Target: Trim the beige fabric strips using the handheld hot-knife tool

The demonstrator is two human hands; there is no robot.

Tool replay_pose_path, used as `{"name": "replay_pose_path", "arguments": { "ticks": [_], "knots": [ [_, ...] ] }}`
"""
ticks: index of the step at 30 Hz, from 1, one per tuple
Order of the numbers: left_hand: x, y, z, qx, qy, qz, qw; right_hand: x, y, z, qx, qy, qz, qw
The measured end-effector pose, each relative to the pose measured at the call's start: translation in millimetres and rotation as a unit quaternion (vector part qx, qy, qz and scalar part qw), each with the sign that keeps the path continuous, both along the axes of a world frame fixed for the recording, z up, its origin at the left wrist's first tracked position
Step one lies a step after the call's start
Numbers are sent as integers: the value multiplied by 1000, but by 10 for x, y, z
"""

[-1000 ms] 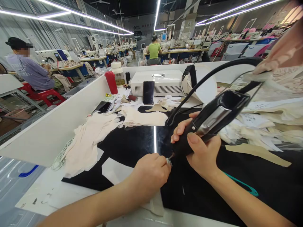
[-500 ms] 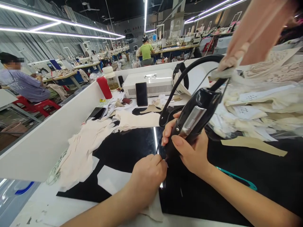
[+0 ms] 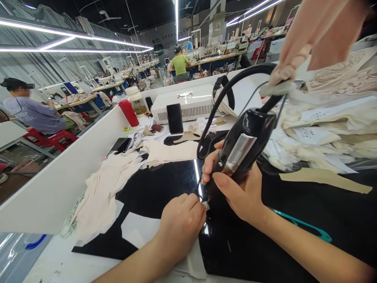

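Right hand (image 3: 240,194) closed round black corded tool (image 3: 244,145), now tilted steeper than a second ago, tip down near the dark surface (image 3: 159,188). Left hand (image 3: 181,224) curled, pinching a small pale scrap (image 3: 206,205) at that tip; hardly moved.

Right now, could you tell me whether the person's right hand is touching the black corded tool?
Touching. The head view shows the right hand wrapped around the black corded tool, thumb pressed on its side.

Head-worn, close, forward-down over worktable (image 3: 165,184)
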State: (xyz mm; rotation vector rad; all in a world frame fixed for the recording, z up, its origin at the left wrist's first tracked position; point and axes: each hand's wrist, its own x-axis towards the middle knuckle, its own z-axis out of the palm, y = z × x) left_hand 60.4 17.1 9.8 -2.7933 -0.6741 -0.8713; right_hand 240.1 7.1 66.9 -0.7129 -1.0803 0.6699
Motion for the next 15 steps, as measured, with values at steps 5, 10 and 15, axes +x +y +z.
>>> {"name": "replay_pose_path", "arguments": {
  "ticks": [5,10,15],
  "knots": [
    [0,0,-7,2,4,-3,1000,-16,2,12,10,21,-7,1000],
    [5,-11,-26,3,3,-3,1000,-16,-8,-1,12,28,-10,999],
    [-6,-23,-48,-4,15,-4,1000,5,-10,-16,8,28,-15,999]
  ]
}}
